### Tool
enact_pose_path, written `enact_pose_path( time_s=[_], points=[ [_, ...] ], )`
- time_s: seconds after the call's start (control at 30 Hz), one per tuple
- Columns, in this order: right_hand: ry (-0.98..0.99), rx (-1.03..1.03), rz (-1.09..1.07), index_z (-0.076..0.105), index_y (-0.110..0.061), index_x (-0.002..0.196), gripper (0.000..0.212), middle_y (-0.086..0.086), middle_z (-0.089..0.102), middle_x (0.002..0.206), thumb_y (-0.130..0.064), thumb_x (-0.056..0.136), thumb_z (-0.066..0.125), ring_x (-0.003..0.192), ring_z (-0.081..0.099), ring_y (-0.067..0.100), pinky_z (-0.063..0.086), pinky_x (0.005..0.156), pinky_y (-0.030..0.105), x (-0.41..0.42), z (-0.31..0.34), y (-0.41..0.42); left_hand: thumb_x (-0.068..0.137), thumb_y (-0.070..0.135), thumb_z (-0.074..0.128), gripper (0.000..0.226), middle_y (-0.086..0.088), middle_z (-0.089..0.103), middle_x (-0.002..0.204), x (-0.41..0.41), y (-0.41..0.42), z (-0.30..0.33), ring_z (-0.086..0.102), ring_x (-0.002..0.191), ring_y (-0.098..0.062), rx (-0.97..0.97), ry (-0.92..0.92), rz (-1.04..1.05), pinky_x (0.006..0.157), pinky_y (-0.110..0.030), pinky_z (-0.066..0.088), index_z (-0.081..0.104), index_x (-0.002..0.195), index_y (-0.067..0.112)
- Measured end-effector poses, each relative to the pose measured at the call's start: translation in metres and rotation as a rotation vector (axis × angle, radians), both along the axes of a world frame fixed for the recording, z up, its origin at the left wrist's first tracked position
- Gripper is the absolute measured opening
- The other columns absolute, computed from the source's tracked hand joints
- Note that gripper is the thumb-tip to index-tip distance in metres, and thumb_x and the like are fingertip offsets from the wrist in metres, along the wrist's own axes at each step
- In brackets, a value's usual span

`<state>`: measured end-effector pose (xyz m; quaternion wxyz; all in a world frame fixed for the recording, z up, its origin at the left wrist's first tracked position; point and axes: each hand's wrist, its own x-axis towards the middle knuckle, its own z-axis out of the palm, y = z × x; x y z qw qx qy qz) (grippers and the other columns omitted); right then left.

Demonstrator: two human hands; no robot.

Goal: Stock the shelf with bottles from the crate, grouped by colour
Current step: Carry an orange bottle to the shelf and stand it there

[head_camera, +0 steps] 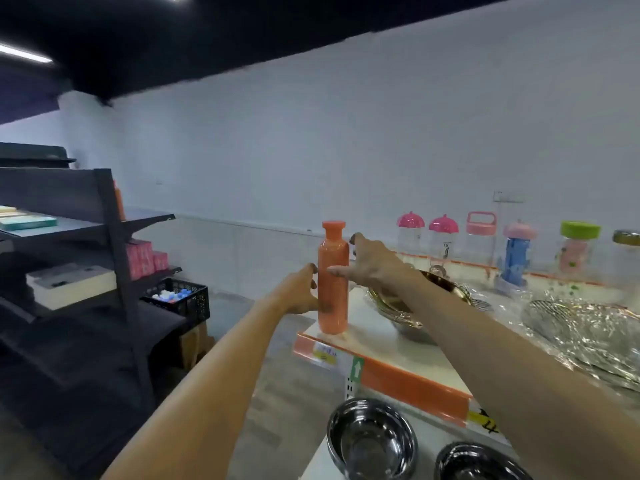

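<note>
- The white shelf [388,344] with an orange price strip along its front edge runs from the middle of the view off to the right; the orange bottle stands upright at its near left corner.
- A dark shelving unit [107,237] fills the left side, carrying boxes in teal, pink and cream.
- Foil-wrapped trays [585,327] lie on the right part of the white shelf, with a gold-coloured bowl [412,299] just behind the right forearm.
- Two steel bowls [372,439] sit on a lower level at the bottom edge.
- A black crate [180,301] sits at the foot of the dark unit, well apart from the hands, with blue and white bottle caps showing inside.
- A row of clear bottles with pink, blue and green lids [512,244] lines the back of the white shelf.
- The orange bottle [333,282] has its matching cap on.
- The left hand [299,294] curls round the bottle's lower left side, gripping it.
- The right hand [372,265] is spread wide, fingers straight, fingertips at the bottle's upper right side; actual contact is hard to judge.
</note>
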<state>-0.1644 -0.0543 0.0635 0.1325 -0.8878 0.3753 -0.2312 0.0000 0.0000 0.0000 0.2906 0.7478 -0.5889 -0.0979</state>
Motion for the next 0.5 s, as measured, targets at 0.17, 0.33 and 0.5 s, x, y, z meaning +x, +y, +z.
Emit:
enact_pose_path(
  time_s=[0.17,0.33,0.5],
  points=[
    [-0.132,0.022,0.021,0.053,-0.016,0.116,0.063,0.001,0.062,0.108,-0.058,0.074,0.076,0.1,0.059,0.02,0.048,0.078,0.03,0.025,-0.007,-0.023,0.073,0.013,0.084,0.057,-0.001,0.064,0.113,0.003,-0.02,-0.006,0.063,0.104,-0.024,0.005,0.293,-0.112,0.091,-0.041,0.055,0.056,0.122,0.016],
    [-0.211,0.02,0.067,0.054,-0.019,0.103,0.052,-0.002,0.061,0.1,-0.05,0.072,0.082,0.096,0.059,0.017,0.05,0.078,0.029,0.054,0.017,-0.024,0.067,0.009,0.087,0.065,-0.005,0.065,0.107,0.033,-0.021,0.007,0.065,0.101,-0.029,-0.129,0.409,-0.105,0.083,-0.049,0.058,0.058,0.125,0.011],
    [-0.28,0.014,0.166,0.045,-0.019,0.117,0.068,-0.003,0.054,0.106,-0.052,0.071,0.083,0.098,0.058,0.017,0.051,0.079,0.03,0.113,0.045,-0.019,0.064,0.014,0.09,0.075,-0.005,0.064,0.115,0.089,-0.008,0.038,0.064,0.104,-0.028,-0.215,0.388,-0.052,0.083,-0.05,0.058,0.056,0.131,0.012]
  ],
)
